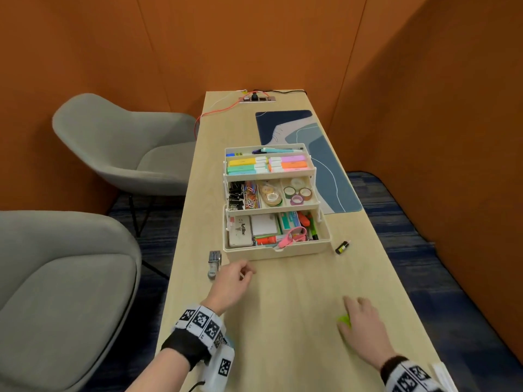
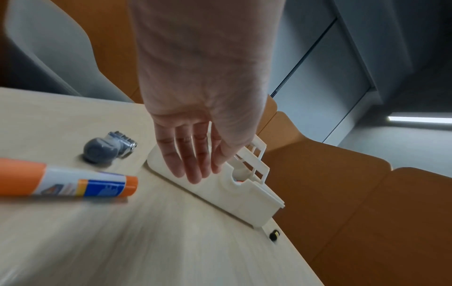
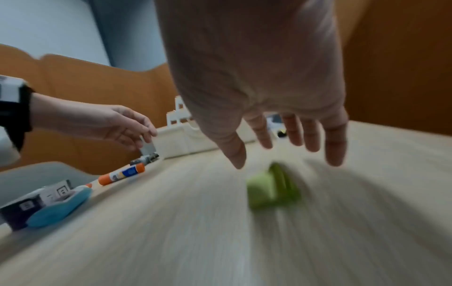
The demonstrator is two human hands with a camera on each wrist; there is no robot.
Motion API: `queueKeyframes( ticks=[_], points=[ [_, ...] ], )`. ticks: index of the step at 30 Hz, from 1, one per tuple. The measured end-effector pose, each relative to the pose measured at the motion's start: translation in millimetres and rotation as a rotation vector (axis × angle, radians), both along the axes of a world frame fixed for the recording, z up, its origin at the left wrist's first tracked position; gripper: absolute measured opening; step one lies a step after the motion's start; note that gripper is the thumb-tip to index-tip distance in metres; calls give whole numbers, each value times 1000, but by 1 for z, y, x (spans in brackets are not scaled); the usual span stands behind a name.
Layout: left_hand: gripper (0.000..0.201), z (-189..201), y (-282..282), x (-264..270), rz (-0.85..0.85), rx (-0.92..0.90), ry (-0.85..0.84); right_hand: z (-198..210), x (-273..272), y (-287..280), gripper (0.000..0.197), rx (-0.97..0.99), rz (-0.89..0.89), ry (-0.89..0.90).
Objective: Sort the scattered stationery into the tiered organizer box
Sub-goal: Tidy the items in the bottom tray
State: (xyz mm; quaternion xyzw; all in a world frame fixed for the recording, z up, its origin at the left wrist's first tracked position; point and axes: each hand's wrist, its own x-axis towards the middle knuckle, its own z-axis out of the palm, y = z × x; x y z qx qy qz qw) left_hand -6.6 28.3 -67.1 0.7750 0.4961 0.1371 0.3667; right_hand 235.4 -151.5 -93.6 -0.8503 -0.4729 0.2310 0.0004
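Right hand [image 1: 360, 321] nearest the head camera, fingers spread and slack above a small green thing [image 3: 272, 186] on the table [image 1: 283, 321], grasping nothing; too blurred to say what it is or whether fingertips touch it

Left hand [image 1: 233, 278] hovers empty just in front of the organizer box [image 1: 276, 251], fingers loose and mostly straight. Grey metal tool [image 1: 213, 263] just left of it, glue stick [image 2: 71, 181] nearer the table's left edge, blue item [image 3: 58, 211] closer still. Small black and yellow piece [image 1: 343, 247] lies right of the box

Box is open, all three tiers look well filled

Risks, my guess:
- fast reach knocks the green thing away before the fingers wrap it
- glue stick rolls off the edge if bumped
- full bottom tier, pink scissors [image 1: 291, 236] sticking up, so new items may sit proud
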Motion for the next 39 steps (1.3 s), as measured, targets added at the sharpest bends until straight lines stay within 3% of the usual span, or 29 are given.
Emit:
queueKeyframes(
  ticks=[2, 6, 10, 15, 17, 20, 23, 25, 29, 31, 34, 36, 39],
  points=[
    [14, -1, -4, 3, -19, -16, -6, -12, -6, -18, 60, -64, 0, -50],
    [15, 0, -12, 10, -61, -41, -6, -26, -13, -18, 49, 117, 101, -104],
    [16, 3, -12, 3, -71, -46, -24, -11, -11, -1, 49, 96, 79, -7],
    [16, 11, -1, -29, -10, -53, -29, 19, -9, 28, 34, -94, 39, 247],
    [17, 15, 6, -47, 61, -60, -32, 41, -14, 48, 29, -124, 30, 432],
    [19, 20, 19, -70, 173, -42, -42, 84, -29, 90, 28, 61, -30, 760],
    [18, 24, 32, -84, 230, -24, -18, 107, -41, 149, 26, 255, -87, 848],
    [19, 24, 38, -89, 251, -35, -15, 101, -49, 187, 18, 308, -168, 843],
    [22, 19, 43, -95, 268, -53, -5, 76, -65, 243, 16, 208, -519, 992],
    [22, 16, 43, -97, 278, -64, -3, 62, -68, 256, 14, 194, -477, 949],
    [20, 11, 43, -100, 299, -101, 26, 32, -65, 275, 27, 166, -480, 772],
    [18, 6, 45, -100, 292, -121, 60, 7, -62, 293, 30, 306, -685, 752],
    [14, -1, 47, -92, 294, -134, 134, -10, -61, 302, 30, 343, -804, 715]
  ],
)
